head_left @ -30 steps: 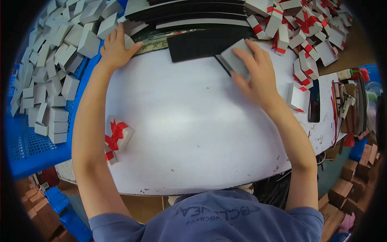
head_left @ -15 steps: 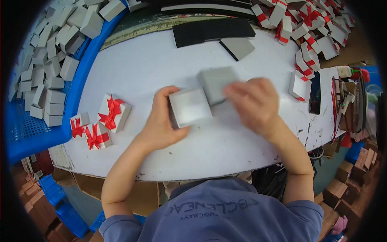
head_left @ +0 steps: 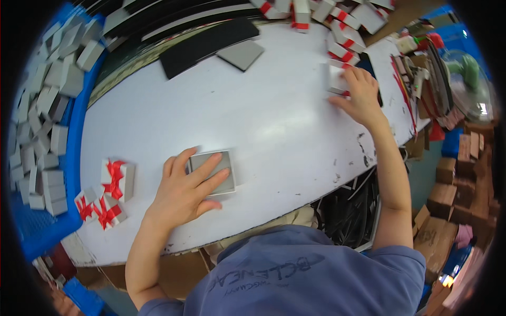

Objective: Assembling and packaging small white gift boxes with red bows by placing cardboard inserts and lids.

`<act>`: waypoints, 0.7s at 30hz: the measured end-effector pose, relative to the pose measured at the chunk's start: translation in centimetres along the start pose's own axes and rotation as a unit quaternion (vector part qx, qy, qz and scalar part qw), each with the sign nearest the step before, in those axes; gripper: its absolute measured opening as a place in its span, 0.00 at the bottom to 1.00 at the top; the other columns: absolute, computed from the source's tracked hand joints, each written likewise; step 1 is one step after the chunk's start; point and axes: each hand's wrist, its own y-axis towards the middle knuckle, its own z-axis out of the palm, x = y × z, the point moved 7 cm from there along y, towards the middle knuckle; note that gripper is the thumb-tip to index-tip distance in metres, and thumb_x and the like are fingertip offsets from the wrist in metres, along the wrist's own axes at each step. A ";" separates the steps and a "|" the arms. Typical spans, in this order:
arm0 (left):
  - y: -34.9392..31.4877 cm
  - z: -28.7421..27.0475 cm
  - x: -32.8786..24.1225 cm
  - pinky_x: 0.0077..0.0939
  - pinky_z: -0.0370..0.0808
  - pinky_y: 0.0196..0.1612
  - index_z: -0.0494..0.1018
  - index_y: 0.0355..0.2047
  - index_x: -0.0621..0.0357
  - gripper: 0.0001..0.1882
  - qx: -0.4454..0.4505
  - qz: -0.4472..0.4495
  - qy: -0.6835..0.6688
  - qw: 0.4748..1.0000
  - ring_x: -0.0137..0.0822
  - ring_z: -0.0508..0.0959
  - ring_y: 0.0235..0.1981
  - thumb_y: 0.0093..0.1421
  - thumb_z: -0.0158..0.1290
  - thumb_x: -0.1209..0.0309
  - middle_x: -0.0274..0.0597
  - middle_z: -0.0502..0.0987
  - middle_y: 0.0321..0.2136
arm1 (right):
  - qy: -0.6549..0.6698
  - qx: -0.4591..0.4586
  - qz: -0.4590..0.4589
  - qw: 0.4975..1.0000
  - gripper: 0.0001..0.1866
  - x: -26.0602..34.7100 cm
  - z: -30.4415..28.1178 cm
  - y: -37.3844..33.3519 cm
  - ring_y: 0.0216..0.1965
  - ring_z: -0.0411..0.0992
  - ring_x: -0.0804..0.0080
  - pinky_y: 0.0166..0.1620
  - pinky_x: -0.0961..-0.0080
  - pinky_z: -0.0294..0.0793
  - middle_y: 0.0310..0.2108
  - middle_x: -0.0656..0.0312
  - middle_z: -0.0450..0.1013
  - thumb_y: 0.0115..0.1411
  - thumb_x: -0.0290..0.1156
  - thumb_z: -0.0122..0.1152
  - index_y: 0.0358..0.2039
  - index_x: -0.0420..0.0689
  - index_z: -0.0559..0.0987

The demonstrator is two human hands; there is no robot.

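— How many ribbon boxes sit finished at the near-left of the white table?

— Three white boxes with red bows: one larger, two smaller in front of it, close to the table's edge and just beside the blue crate, which is heaped with plain grey-white boxes, too many to count.

— And in the middle?

— One open grey box, flat on the table. The left hand lies spread on top of it, fingers flat across its left half, pressing rather than gripping; the box's right edge shows past the fingertips.

— The other hand?

— The right hand is stretched far out to the table's right end, fingers curled over one white box with a red band. It touches the box, but I cannot tell whether it has truly closed on it.

— Anything behind?

— One grey square card next to one long black sheet at the far edge, and a pile of red-banded boxes at the far right, well apart from the grey box.
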 end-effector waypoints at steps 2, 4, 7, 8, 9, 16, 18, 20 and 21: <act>-0.1 0.1 0.0 0.45 0.62 0.50 0.68 0.49 0.48 0.30 -0.017 -0.002 -0.020 1.000 0.55 0.60 0.52 0.44 0.61 0.63 0.37 0.67 0.52 | -0.019 -0.028 -0.062 0.997 0.19 1.3 0.7 -0.8 0.35 0.68 0.59 0.40 0.70 0.64 0.37 0.57 0.69 0.44 0.33 0.66 0.36 0.43 0.72; 0.1 1.4 1.1 0.46 0.63 0.49 0.67 0.50 0.49 0.32 -0.037 -0.016 -0.037 0.998 0.55 0.60 0.52 0.42 0.63 0.64 0.39 0.68 0.50 | 0.350 0.036 0.093 0.932 0.12 3.7 1.1 0.0 0.32 0.67 0.70 0.38 0.81 0.64 0.36 0.60 0.69 0.53 0.33 0.60 0.35 0.42 0.71; -0.4 1.6 1.9 0.47 0.65 0.49 0.55 0.56 0.55 0.44 -0.173 0.005 -0.142 0.975 0.55 0.66 0.49 0.41 0.66 0.62 0.49 0.62 0.53 | 0.760 0.189 0.112 0.612 0.12 11.1 0.1 2.3 0.32 0.66 0.78 0.37 0.86 0.64 0.38 0.62 0.69 0.60 0.35 0.52 0.37 0.39 0.71; -0.4 1.7 2.3 0.45 0.67 0.47 0.48 0.57 0.55 0.49 -0.238 0.000 -0.174 0.956 0.54 0.67 0.49 0.40 0.67 0.63 0.51 0.57 0.55 | 0.764 0.227 0.143 0.587 0.14 13.5 1.2 2.9 0.34 0.66 0.79 0.38 0.84 0.65 0.38 0.62 0.69 0.61 0.36 0.49 0.39 0.37 0.70; -0.5 1.3 2.7 0.43 0.69 0.46 0.42 0.59 0.56 0.55 -0.302 -0.003 -0.205 0.931 0.52 0.68 0.48 0.38 0.68 0.64 0.52 0.52 0.57 | 0.765 0.263 0.173 0.562 0.15 16.0 2.5 3.4 0.35 0.66 0.80 0.40 0.81 0.66 0.38 0.63 0.69 0.62 0.36 0.47 0.40 0.36 0.70; 1.4 1.4 3.1 0.35 0.72 0.44 0.36 0.60 0.55 0.60 -0.280 -0.035 -0.243 0.928 0.48 0.71 0.47 0.37 0.70 0.67 0.53 0.45 0.59 | 0.528 0.224 0.057 0.817 0.15 18.8 2.7 3.3 0.39 0.68 0.49 0.41 0.66 0.68 0.38 0.48 0.69 0.58 0.32 0.47 0.44 0.40 0.67; 1.4 1.7 3.6 0.35 0.72 0.44 0.36 0.60 0.56 0.60 -0.265 -0.099 -0.211 0.936 0.47 0.71 0.47 0.37 0.70 0.68 0.52 0.44 0.60 | 0.369 0.076 -0.088 0.922 0.13 19.2 0.1 2.4 0.35 0.68 0.53 0.38 0.65 0.68 0.34 0.52 0.68 0.54 0.31 0.52 0.39 0.39 0.69; 1.5 1.0 4.0 0.37 0.67 0.51 0.42 0.62 0.56 0.57 -0.292 -0.084 -0.242 0.922 0.55 0.55 0.58 0.37 0.68 0.69 0.60 0.51 0.58 | 0.344 0.081 -0.093 0.931 0.12 19.7 -0.4 2.0 0.35 0.67 0.55 0.37 0.65 0.67 0.33 0.53 0.68 0.52 0.30 0.53 0.37 0.39 0.69; 1.9 0.9 3.7 0.37 0.65 0.52 0.45 0.61 0.57 0.55 -0.263 -0.074 -0.209 0.939 0.55 0.55 0.58 0.37 0.68 0.67 0.58 0.52 0.58 | 0.318 0.088 -0.096 0.939 0.12 19.8 -0.5 1.8 0.35 0.67 0.57 0.36 0.65 0.67 0.32 0.55 0.67 0.51 0.30 0.55 0.35 0.39 0.70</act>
